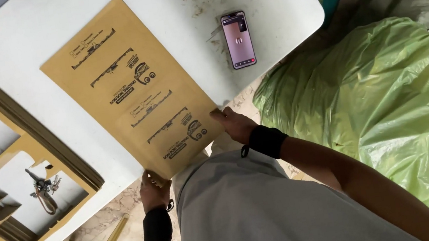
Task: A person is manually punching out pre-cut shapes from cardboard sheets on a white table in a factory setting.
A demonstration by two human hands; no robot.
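Note:
A flat brown cardboard sheet point(126, 82) with dark printed markings lies on the white table point(31, 34), its near end hanging past the table's edge. My left hand point(154, 189) grips the sheet's near left corner. My right hand point(235, 124) pinches the near right corner. Both wrists wear black bands.
A phone point(238, 39) with a lit screen lies on the table to the right of the sheet. A stack of die-cut cardboard frames point(20, 183) sits at the left, with a bunch of keys point(43, 188) in a cut-out. A big green plastic bag point(393, 99) fills the floor at the right.

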